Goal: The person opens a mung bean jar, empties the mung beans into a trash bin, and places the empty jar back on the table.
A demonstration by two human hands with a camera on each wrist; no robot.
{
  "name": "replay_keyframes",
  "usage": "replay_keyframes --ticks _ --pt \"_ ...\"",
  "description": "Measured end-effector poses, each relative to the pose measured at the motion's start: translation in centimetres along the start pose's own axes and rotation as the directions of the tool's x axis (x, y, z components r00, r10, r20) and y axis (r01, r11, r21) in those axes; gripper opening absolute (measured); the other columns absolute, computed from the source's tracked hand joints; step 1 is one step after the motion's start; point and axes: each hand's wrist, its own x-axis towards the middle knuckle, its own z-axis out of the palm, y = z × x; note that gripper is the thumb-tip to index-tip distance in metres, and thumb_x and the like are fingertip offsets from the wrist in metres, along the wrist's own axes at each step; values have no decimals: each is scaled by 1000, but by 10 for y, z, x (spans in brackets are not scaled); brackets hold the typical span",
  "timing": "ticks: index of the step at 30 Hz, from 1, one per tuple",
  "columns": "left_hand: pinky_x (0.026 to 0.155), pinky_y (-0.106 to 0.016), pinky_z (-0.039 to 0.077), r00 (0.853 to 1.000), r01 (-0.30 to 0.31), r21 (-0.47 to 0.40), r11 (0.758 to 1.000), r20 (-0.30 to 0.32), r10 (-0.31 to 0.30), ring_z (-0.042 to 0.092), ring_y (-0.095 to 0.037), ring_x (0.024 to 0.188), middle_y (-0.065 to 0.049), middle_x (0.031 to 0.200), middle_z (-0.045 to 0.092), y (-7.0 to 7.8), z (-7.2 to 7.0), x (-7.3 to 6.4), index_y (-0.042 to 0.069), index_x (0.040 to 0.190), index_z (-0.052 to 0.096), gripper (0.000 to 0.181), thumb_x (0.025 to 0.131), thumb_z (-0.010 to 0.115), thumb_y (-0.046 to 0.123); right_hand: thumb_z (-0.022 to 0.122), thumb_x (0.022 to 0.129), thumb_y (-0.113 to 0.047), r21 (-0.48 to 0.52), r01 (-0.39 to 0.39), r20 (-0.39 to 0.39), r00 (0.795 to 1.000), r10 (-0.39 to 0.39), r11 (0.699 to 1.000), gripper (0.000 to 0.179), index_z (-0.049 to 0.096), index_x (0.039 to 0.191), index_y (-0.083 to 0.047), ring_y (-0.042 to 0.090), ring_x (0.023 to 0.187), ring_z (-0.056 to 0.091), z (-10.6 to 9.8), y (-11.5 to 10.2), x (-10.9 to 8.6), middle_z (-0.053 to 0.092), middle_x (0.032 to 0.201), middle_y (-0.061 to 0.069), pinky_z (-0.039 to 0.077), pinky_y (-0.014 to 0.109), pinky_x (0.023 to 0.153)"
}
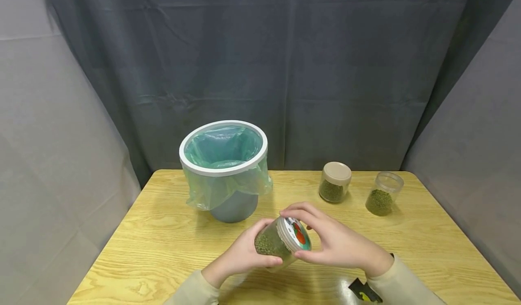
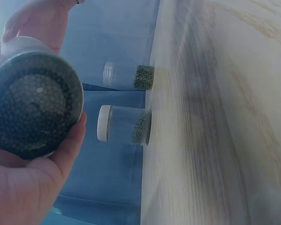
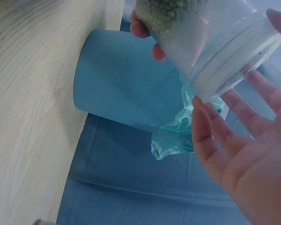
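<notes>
A clear jar part-filled with green beans is tilted above the table, its lid end towards the upper right. My left hand grips the jar's body, thumb on the near side; the left wrist view shows its bottom and the beans inside. Its round lid carries a red and green picture. Around the rim of that lid curl the fingers and thumb of my right hand. In the right wrist view the right palm faces the lid, with a gap between palm and lid.
Behind the left hand stands a grey bin with a white rim and a green plastic liner. At the back right are a beige-lidded jar and a clear-topped jar, both holding green beans. Curtains enclose the table.
</notes>
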Motion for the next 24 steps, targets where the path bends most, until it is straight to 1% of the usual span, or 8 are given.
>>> replay_keyframes --ticks 2,4,6,9,11,13,16,24 --pt "96 -31 51 1000 8 1 1000 1 -8 60 -13 114 -3 130 64 0 0 0 20 144 51 72 82 87 19 81 90 -40 9 -7 4 1000 7 1000 76 41 154 -35 10 134 53 0 1 -1 45 150 -16 53 39 104" --pt "96 -31 51 1000 20 10 1000 -7 -20 60 -14 114 -3 131 63 0 0 0 20 145 51 73 81 87 20 81 90 -39 32 -29 0 1000 29 999 79 38 156 -33 13 134 55 -1 1 -1 42 153 -13 53 41 104" --pt "95 -32 50 999 36 18 999 -19 -35 60 -14 114 -2 131 63 0 0 0 21 145 51 74 81 88 21 78 93 -34 79 -64 -11 998 65 995 78 36 158 -30 21 134 57 -1 2 -2 41 155 -7 54 47 101" --pt "94 -33 50 998 53 37 998 -44 -51 59 -15 113 -1 130 63 0 1 0 23 144 51 74 80 88 23 67 101 -24 152 -126 -40 990 134 980 66 34 158 -25 35 130 58 0 2 -3 41 156 3 53 56 95" --pt "94 -34 50 997 58 46 997 -57 -55 59 -15 113 0 130 63 1 1 0 23 144 51 75 79 89 24 60 105 -21 189 -173 -56 981 187 967 56 38 156 -24 38 128 58 0 1 -3 44 153 7 53 57 94" --pt "94 -34 49 996 57 55 997 -67 -53 59 -15 113 0 129 64 1 2 0 23 143 52 75 79 89 25 56 107 -22 190 -218 -72 969 235 957 48 42 153 -23 36 125 58 1 0 -3 47 150 7 53 54 93" --pt "95 -33 49 996 48 66 997 -75 -43 59 -14 113 1 129 64 2 3 -1 23 143 52 75 78 90 25 58 106 -28 159 -269 -95 953 286 950 43 48 148 -23 28 118 60 3 -5 -4 52 144 7 54 46 90" --pt "96 -32 50 998 13 76 997 -67 -8 60 -12 113 1 130 64 1 5 -2 23 143 52 75 79 90 25 71 97 -42 78 -324 -142 932 332 943 54 55 143 -19 15 104 59 11 -18 -5 58 130 3 53 31 79"
